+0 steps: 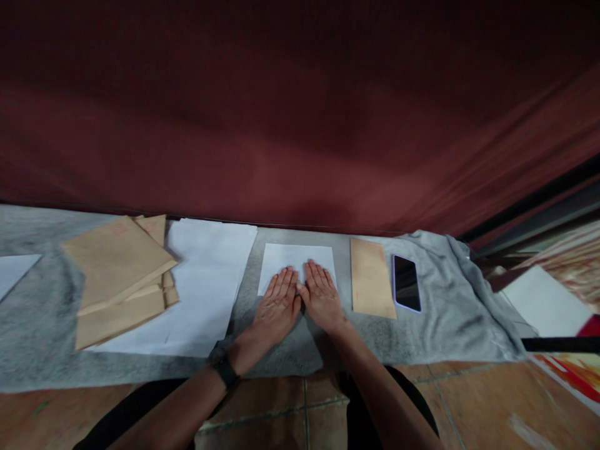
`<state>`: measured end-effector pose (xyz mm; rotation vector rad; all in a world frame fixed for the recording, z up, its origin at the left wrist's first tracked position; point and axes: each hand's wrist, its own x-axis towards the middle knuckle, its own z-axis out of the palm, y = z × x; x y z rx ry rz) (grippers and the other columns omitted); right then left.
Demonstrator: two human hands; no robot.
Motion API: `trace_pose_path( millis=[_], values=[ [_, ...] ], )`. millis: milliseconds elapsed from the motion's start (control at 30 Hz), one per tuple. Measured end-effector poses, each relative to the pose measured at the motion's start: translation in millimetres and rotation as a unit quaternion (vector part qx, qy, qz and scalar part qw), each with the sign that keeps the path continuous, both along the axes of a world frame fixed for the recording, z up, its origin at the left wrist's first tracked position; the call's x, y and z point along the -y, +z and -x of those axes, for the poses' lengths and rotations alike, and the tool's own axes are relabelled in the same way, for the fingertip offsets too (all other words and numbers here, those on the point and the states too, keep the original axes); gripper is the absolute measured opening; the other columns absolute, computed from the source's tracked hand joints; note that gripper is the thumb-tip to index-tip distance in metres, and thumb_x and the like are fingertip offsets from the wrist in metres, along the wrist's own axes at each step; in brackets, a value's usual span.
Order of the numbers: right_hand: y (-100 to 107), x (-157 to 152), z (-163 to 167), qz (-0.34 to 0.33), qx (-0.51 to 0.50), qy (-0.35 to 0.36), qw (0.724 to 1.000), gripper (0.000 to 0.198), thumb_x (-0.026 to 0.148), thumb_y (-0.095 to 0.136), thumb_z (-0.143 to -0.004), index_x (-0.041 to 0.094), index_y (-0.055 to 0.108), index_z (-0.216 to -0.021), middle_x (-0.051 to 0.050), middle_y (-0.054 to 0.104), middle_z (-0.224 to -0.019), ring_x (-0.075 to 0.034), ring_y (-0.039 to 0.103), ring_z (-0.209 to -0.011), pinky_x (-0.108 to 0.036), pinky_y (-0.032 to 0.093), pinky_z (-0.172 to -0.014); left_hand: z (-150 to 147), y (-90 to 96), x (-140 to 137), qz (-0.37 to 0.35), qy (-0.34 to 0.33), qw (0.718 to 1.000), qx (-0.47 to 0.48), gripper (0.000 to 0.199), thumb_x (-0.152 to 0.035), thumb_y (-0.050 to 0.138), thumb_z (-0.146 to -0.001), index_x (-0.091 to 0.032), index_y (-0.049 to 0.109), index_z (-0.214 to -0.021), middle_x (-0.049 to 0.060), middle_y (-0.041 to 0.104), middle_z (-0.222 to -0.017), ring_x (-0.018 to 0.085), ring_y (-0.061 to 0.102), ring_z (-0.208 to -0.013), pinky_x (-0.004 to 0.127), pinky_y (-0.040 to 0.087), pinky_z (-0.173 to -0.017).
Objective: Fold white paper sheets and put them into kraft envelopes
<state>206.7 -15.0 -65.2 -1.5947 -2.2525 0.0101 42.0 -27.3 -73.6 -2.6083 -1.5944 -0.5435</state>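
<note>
A small, flat white paper (295, 254), straight-edged and smooth, lies near the far edge of the plush grey cloth (445, 284). The left hand (277, 303) and right hand (323, 303) press palm-down on it, fingers straight and nearly together, thumbs close; whether the 2 thumbs touch is hard to tell. The hands hide most of the paper's near edge.

Toward the cloth's right end lie 1 oblong brown paper envelope (374, 278) and, just beside it, a glossy black phone (406, 283) with a pale purple rim. Toward the left end, matte brown envelopes (124, 259) overlap a stack of larger white sheets (210, 275), partly covering it; faint reddish print is unreadable. Another white sheet (16, 272) is cut off by the view's left border.
</note>
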Motion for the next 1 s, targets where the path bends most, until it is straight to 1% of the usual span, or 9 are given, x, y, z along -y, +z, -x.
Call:
trace_pose_path(
  millis=[133,267,333,433,600,667,767,867,1000],
  values=[
    [-3,1,-5,-0.008,0.014,-0.030,0.999,0.058,0.040,0.037,-0.109,0.008,0.036,-0.158,-0.016,0.038,-0.163,-0.026,0.034,-0.153,-0.046,0.029,-0.125,4,3.5,-3,0.003,0.010,1.000,-0.001,0.060,-0.031,0.031,-0.103,-0.002,0.036,-0.155,0.021,0.036,-0.163,0.029,0.029,-0.155,0.049,0.030,-0.126],
    [-4,2,-10,-0.009,0.027,-0.047,0.999,0.061,0.043,0.037,-0.109,0.007,0.036,-0.158,-0.017,0.039,-0.163,-0.028,0.035,-0.152,-0.047,0.030,-0.124,6,5.7,-5,0.000,0.034,0.999,-0.004,0.064,-0.042,0.031,-0.105,-0.001,0.036,-0.154,0.023,0.035,-0.163,0.031,0.029,-0.154,0.050,0.031,-0.125],
    [-4,2,-13,-0.010,0.033,-0.051,0.998,0.062,0.044,0.035,-0.109,0.006,0.036,-0.157,-0.018,0.039,-0.162,-0.029,0.036,-0.151,-0.047,0.031,-0.123,7,5.5,-5,-0.002,0.041,0.999,-0.009,0.067,-0.046,0.033,-0.105,-0.001,0.037,-0.154,0.024,0.033,-0.163,0.032,0.028,-0.155,0.051,0.030,-0.125],
    [-6,3,-19,-0.020,0.037,-0.054,0.998,0.062,0.044,0.035,-0.109,0.004,0.037,-0.157,-0.020,0.039,-0.162,-0.029,0.037,-0.150,-0.047,0.031,-0.123,8,4.3,-5,0.003,0.047,0.999,-0.016,0.068,-0.049,0.037,-0.104,-0.003,0.037,-0.154,0.024,0.031,-0.164,0.033,0.027,-0.155,0.050,0.028,-0.125],
    [-12,3,-26,-0.043,0.029,-0.052,0.997,0.064,0.045,0.036,-0.108,0.003,0.036,-0.157,-0.022,0.039,-0.161,-0.029,0.034,-0.152,-0.050,0.033,-0.121,9,7.9,-4,0.011,0.057,0.998,-0.019,0.071,-0.052,0.043,-0.102,-0.007,0.036,-0.156,0.022,0.029,-0.166,0.032,0.025,-0.156,0.051,0.025,-0.126],
    [-14,3,-28,-0.043,0.026,-0.054,0.997,0.065,0.046,0.036,-0.108,0.004,0.034,-0.157,-0.023,0.039,-0.161,-0.029,0.034,-0.151,-0.051,0.034,-0.121,9,12.1,-3,0.009,0.050,0.999,-0.020,0.070,-0.053,0.044,-0.101,-0.011,0.037,-0.156,0.019,0.030,-0.166,0.031,0.025,-0.156,0.051,0.023,-0.127],
    [-14,2,-29,-0.042,0.023,-0.058,0.997,0.067,0.049,0.034,-0.108,0.003,0.034,-0.157,-0.023,0.040,-0.161,-0.031,0.036,-0.150,-0.051,0.034,-0.120,10,18.2,-4,0.011,0.020,0.999,-0.026,0.066,-0.054,0.044,-0.102,-0.015,0.040,-0.155,0.016,0.033,-0.166,0.030,0.026,-0.156,0.051,0.020,-0.128],
    [-13,3,-32,-0.043,0.026,-0.061,0.997,0.068,0.050,0.032,-0.108,0.002,0.034,-0.157,-0.024,0.041,-0.160,-0.032,0.037,-0.149,-0.052,0.035,-0.119,10,21.8,-5,0.016,0.005,0.999,-0.035,0.066,-0.054,0.043,-0.102,-0.013,0.041,-0.154,0.015,0.035,-0.165,0.029,0.026,-0.156,0.051,0.019,-0.129],
    [-12,4,-36,-0.038,0.036,-0.065,0.997,0.068,0.050,0.031,-0.108,0.002,0.035,-0.156,-0.026,0.040,-0.160,-0.032,0.037,-0.149,-0.050,0.036,-0.119,9,23.6,-7,0.025,-0.010,0.998,-0.048,0.067,-0.053,0.044,-0.102,-0.010,0.041,-0.154,0.015,0.035,-0.165,0.029,0.025,-0.156,0.051,0.018,-0.130]
  ],
)
